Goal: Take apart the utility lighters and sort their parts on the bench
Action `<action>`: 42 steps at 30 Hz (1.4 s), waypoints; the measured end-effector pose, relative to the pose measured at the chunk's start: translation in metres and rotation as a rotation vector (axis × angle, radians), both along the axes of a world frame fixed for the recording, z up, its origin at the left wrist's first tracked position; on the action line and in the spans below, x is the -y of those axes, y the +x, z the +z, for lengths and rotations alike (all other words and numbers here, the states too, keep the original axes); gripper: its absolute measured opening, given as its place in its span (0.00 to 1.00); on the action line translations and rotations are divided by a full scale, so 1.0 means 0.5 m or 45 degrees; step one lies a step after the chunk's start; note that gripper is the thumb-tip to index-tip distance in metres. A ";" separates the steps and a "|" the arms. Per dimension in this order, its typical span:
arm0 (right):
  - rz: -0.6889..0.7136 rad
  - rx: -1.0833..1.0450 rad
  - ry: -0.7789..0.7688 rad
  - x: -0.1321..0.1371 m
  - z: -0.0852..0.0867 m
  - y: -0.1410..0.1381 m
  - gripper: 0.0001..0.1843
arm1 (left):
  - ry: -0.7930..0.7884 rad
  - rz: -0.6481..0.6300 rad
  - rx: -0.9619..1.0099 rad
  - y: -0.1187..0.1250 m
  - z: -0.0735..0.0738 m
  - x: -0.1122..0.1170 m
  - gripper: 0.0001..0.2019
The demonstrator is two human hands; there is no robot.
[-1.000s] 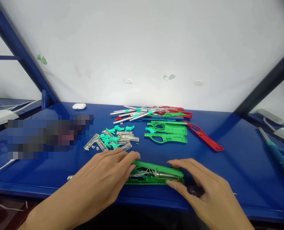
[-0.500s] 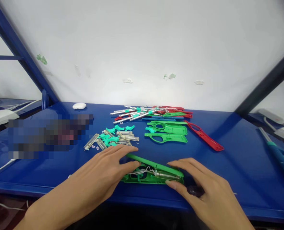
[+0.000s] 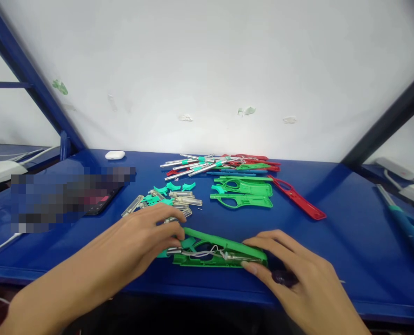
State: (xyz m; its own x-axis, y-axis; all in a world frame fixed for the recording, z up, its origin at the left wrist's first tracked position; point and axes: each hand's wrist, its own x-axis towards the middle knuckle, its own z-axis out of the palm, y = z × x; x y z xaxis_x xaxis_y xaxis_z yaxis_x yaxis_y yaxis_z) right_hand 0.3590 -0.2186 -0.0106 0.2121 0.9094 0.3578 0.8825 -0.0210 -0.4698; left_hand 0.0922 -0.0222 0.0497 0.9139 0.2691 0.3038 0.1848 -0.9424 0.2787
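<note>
Left hand [image 3: 140,239] is pinched narrow on the left end of the green shell [image 3: 228,243], which lies at the near edge of the worktop [image 3: 350,242]. Risk: the wires could snag or pop out, because the halves gape there. White wires and a metal tube show inside. Right hand [image 3: 290,272] clamps the right end.

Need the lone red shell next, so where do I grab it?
Probably pinch the red shell across its narrow width at the near right end, from the right: it lies flat and diagonal, that end free, the far end close to the green shells.
</note>
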 end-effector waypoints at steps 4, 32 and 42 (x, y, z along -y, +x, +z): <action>-0.001 0.003 0.015 -0.003 0.001 0.000 0.15 | -0.056 0.000 -0.074 -0.013 0.032 -0.024 0.11; 0.024 0.076 0.056 -0.004 0.004 0.004 0.15 | 0.089 0.115 0.075 0.027 0.011 0.016 0.10; 0.034 0.089 0.066 -0.005 0.005 0.005 0.15 | 0.161 -0.017 -0.041 0.031 -0.014 0.045 0.07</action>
State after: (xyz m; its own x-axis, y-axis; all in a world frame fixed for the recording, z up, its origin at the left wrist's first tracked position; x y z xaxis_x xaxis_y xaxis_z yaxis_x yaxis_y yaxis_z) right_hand 0.3615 -0.2160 -0.0083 0.1606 0.8944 0.4174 0.9131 0.0259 -0.4070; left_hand 0.1078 -0.0448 0.0429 0.9271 0.2182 0.3049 0.1789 -0.9721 0.1516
